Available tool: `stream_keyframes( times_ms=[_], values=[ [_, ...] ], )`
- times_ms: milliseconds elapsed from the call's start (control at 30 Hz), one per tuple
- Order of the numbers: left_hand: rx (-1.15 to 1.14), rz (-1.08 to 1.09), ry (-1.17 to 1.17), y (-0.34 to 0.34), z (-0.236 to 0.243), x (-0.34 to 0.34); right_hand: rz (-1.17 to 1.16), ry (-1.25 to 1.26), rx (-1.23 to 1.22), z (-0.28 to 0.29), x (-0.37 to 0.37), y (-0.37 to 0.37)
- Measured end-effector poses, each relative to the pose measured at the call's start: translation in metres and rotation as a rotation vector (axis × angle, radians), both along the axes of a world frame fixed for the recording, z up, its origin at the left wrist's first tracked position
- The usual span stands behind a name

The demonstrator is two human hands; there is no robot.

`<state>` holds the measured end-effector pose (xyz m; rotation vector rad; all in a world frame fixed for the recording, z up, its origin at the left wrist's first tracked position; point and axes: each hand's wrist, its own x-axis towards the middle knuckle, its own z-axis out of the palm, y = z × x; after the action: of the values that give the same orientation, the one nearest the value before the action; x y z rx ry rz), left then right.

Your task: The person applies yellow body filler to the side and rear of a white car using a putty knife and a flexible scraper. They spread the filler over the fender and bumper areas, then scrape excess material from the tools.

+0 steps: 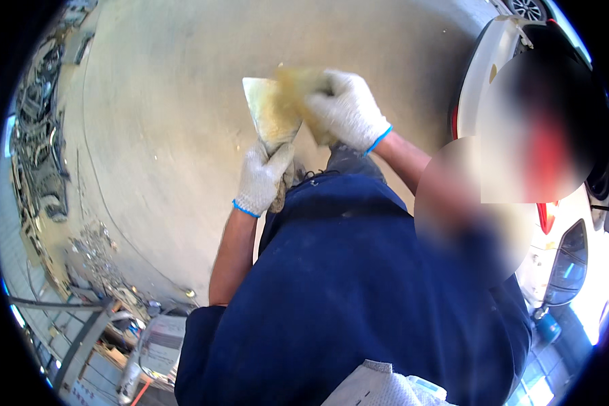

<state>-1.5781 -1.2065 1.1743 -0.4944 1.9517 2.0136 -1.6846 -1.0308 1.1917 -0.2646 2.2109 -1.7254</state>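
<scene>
My left hand point(260, 177), in a white knit glove with a blue cuff, is closed round the handle of a putty knife point(262, 108). Its wide, flared metal blade points up and away from me, with a yellowish sheen on it. My right hand point(350, 108), gloved the same way, is closed on a yellowish flat piece point(296, 86). That piece is smeared by motion, so its kind is unclear; it overlaps the right side of the blade, and I cannot tell whether they touch. Both hands are in front of my dark blue clothing point(338, 271).
A dusty concrete floor point(162, 101) spreads ahead. Dark car parts point(44, 135) line the left side, with scattered debris point(101, 254) nearby. A metal frame point(81, 345) and a cardboard box point(162, 342) are at lower left. A white car point(477, 74) stands at right, partly blurred out.
</scene>
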Motion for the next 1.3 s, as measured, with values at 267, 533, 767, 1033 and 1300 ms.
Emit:
stream_keyframes(
  times_ms=[267,533,767,1033,1300],
  values=[
    [-0.063,-0.149,-0.098,0.079,-0.021,-0.187,-0.084,-0.161,0.144,-0.023,-0.194,0.116],
    [-0.892,-0.612,0.341,0.137,-0.052,-0.386,-0.284,0.321,0.252,-0.047,-0.345,0.177],
    [-0.780,-0.564,0.218,0.095,-0.078,-0.571,-0.219,-0.003,0.244,-0.051,-0.499,0.166],
    [-0.644,-0.750,0.442,0.070,-0.056,-0.764,-0.222,0.136,0.341,-0.018,-0.654,0.156],
    [-0.459,-0.709,0.300,0.147,-0.051,-0.925,-0.630,-0.056,0.462,-0.052,-0.751,0.249]
  ],
)
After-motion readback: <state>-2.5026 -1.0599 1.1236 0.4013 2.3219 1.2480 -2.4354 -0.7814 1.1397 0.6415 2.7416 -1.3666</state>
